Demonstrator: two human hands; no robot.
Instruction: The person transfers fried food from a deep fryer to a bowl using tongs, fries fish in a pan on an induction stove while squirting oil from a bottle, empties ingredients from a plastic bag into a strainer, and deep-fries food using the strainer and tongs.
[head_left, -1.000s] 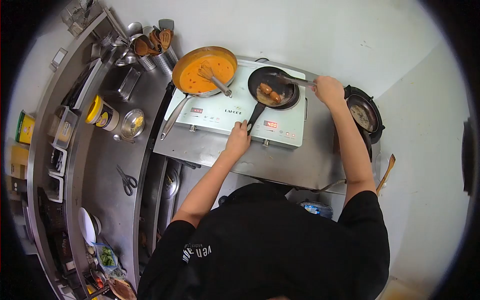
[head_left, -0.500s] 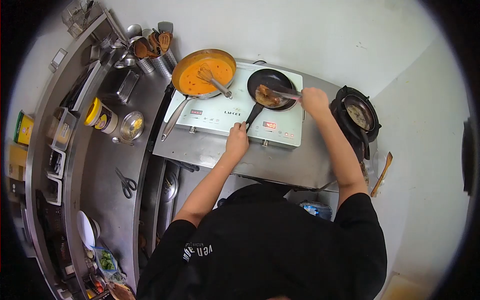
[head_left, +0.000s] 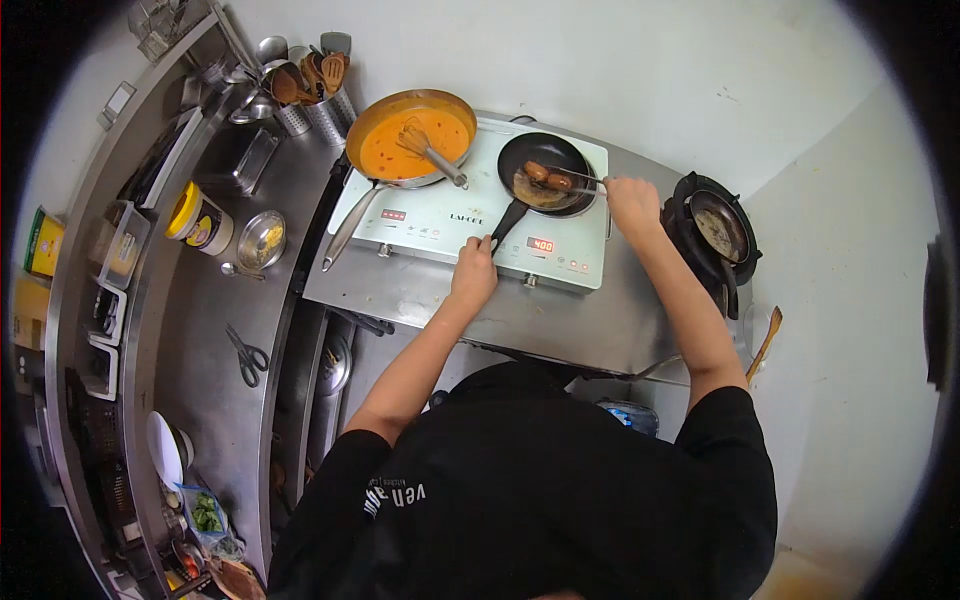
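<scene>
My left hand [head_left: 476, 270] is closed round the black handle of a small frying pan [head_left: 540, 152], which sits on the right side of a pale induction hob [head_left: 470, 234]. Brown sausage-like pieces [head_left: 548, 178] lie in that pan beside a pale, cooked-looking layer. My right hand [head_left: 632, 203] grips metal tongs [head_left: 588, 182], whose far end is at the brown pieces; whether they pinch one is too small to tell. Left of this pan stands a larger pan [head_left: 392, 112] of orange sauce with a whisk [head_left: 440, 163] in it.
At the right, a second dark pan [head_left: 722, 232] rests on a black burner, near a wooden spatula [head_left: 766, 340]. The left counter [head_left: 190, 330] bears scissors [head_left: 247, 356], a yellow-lidded tub [head_left: 203, 220], a metal bowl [head_left: 262, 240] and a white bowl [head_left: 165, 450]. Utensil holders [head_left: 328, 118] stand behind.
My right hand has moved slightly left and down from its place a second ago, bringing the tongs lower over the pan. The brown pieces have shifted. My left hand stays on the handle.
</scene>
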